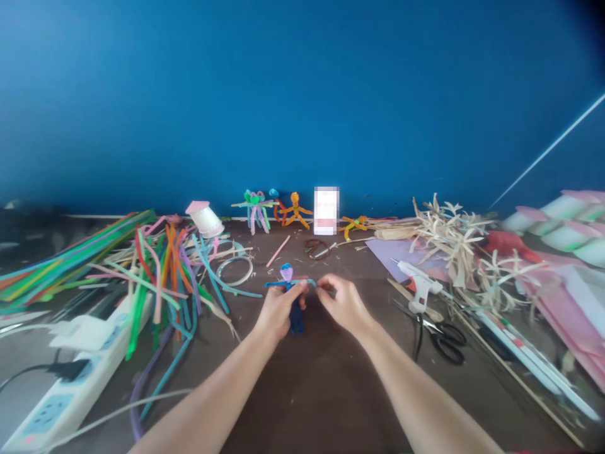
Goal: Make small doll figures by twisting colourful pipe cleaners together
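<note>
the little doll (297, 323) is in the middle, just over the dark table (302, 403), right in front of the person. it looks like it is made of bendy, fuzzy sticks, with a light purple head (286, 273) on top and dark blue legs below. the left hand (275, 312) is closed on the doll's middle, with the thumb across the front. the right hand (347, 307) has its finger and thumb pinched on the tip of the light blue arm (311, 282) that pokes out to the side, as far as i can tell, because it is small and blurry there. the doll should be very light, and soft on the outside like fluff. i think there is thin wire inside, so it would bend easily and keep its new shape. it should not be slippery, and a drop would not break it, but a hard squeeze could squash the round head or make the legs crooked. the best place to hold it is the tummy, where the sticks come together. the arm is best held near its tip, with a gentle pinch, because a big tug could pull it loose.
</note>
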Tool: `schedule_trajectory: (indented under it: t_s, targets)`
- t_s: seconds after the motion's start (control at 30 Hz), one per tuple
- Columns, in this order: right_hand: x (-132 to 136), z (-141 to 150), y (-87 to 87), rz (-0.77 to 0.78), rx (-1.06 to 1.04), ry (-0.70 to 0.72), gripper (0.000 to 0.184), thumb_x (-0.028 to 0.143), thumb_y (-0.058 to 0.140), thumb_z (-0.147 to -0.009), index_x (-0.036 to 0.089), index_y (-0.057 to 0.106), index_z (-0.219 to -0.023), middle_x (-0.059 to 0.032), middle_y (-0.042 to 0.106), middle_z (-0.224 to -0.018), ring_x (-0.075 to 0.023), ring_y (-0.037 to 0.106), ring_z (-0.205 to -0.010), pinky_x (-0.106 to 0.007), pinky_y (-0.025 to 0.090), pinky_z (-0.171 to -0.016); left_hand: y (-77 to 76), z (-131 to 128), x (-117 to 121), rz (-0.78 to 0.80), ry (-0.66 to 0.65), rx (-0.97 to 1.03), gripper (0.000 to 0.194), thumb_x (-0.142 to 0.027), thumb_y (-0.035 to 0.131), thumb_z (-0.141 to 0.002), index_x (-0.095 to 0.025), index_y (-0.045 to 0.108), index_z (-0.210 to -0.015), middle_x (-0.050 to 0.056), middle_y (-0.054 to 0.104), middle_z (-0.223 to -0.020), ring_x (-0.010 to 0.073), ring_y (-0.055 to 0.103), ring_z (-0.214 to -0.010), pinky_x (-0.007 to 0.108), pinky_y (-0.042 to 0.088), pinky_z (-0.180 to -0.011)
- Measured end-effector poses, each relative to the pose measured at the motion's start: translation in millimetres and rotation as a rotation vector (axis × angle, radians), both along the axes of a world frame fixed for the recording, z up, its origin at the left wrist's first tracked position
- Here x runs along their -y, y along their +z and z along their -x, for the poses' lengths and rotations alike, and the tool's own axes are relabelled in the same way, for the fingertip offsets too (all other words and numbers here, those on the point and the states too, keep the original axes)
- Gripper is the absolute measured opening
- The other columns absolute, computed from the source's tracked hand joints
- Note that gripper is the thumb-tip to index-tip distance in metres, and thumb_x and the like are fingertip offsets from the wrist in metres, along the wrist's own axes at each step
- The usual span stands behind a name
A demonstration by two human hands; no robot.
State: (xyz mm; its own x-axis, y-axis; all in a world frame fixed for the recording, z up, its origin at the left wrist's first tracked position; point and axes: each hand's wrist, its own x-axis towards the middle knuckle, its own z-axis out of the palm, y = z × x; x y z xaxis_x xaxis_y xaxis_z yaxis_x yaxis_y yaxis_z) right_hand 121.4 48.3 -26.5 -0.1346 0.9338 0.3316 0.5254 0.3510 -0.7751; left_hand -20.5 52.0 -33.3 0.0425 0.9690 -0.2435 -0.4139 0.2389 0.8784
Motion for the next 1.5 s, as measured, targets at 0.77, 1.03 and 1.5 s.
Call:
schedule_trajectory:
  t_s: [0.77, 1.03, 1.5]
  targets:
    - [-2.9, -3.3, 6.8, 0.367, -0.279, 0.04, 0.019, 0.026, 0.052, -0.074, 0.016, 0.059, -0.06, 0.0035, 0.051, -0.051, -0.0102, 0.046, -0.05, -0.02, 0.035, -0.051, 2.5, 6.6, 2.2, -0.051, -0.25, 0.003, 0.022, -0.03, 0.071, -0.06, -0.011, 0.06, -0.066, -0.001, 0.055, -0.057, 0.0035, 0.037, -0.042, 0.017, 0.03, -0.041]
    - [2.7, 1.0, 7.7, 0.325, -0.119, 0.21, 0.022, 0.023, 0.05, -0.075, 0.015, 0.058, -0.056, 0.0041, 0.049, -0.05, -0.0089, 0.043, -0.049, -0.019, 0.032, -0.049, -0.3, -1.4, 2.2, -0.103, 0.009, -0.133, 0.024, -0.032, 0.07, -0.06, -0.011, 0.06, -0.066, -0.005, 0.046, -0.043, 0.0059, 0.039, -0.041, 0.018, 0.031, -0.042]
    - [2.3, -4.7, 16.6, 0.173, -0.208, 0.035, 0.02, 0.027, 0.049, -0.077, 0.016, 0.058, -0.062, 0.0028, 0.049, -0.054, -0.0103, 0.044, -0.052, -0.019, 0.033, -0.05, 3.2, 6.0, 0.8, -0.103, -0.147, -0.192, 0.026, -0.035, 0.068, -0.062, -0.011, 0.058, -0.063, -0.003, 0.049, -0.048, 0.005, 0.038, -0.04, 0.017, 0.03, -0.039]
